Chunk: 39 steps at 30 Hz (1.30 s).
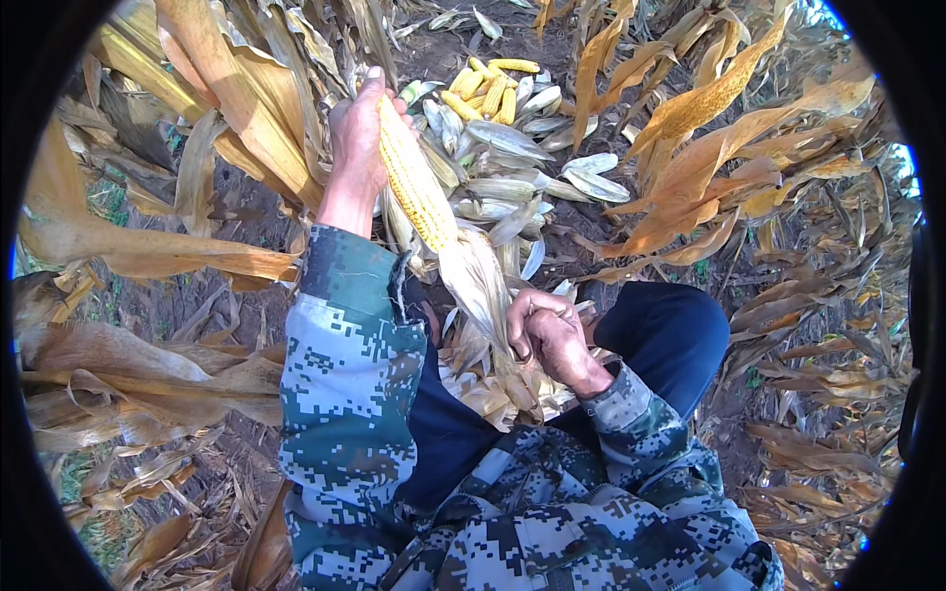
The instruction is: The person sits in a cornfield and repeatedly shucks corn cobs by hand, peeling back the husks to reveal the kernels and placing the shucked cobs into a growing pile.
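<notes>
My left hand [360, 137] grips the upper end of a yellow ear of corn [417, 181], which slants down to the right. Kernels show along most of its length. From its lower end a pale dry husk [477, 277] stretches toward my lap, pulled back from the cob. The end of that husk is pinched in my right hand [550, 329], whose fingers are curled in. Behind the ear, loose and unhusked-looking husks [502, 188] lie heaped on the soil. On top of that heap rests a pile of bare yellow corn cobs [484, 89].
Dry brown corn leaves [687, 162] hang close on the right, and more dry leaves [244, 111] crowd in on the left. My bent knee [665, 332] in dark trousers is beside my right hand. Torn husks [480, 380] lie between my legs.
</notes>
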Tool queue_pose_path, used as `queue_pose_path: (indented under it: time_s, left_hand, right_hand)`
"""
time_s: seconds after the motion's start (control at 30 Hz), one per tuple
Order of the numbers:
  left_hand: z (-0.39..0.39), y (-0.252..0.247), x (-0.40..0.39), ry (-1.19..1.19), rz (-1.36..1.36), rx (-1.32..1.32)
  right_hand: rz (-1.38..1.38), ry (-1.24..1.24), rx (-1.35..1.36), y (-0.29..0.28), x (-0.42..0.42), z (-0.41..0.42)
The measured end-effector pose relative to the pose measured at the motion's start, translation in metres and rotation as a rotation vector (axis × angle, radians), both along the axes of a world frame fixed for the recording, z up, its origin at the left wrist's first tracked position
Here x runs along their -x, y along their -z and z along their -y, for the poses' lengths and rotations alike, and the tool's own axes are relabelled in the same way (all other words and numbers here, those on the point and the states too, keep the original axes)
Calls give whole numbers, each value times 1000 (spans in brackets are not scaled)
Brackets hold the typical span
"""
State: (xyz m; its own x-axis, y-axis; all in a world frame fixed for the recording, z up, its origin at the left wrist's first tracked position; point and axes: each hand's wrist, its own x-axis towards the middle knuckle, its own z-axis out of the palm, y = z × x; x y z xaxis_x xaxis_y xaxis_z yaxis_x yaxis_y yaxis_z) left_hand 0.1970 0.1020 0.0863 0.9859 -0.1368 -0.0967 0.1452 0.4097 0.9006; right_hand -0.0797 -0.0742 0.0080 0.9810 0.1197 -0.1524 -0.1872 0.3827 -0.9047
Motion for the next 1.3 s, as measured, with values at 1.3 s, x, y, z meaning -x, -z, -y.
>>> queue_pose_path:
  time_s: [1.3]
  left_hand:
    - [99, 37, 79, 26, -321, 483]
  right_hand:
    - [59, 184, -483, 30, -79, -6]
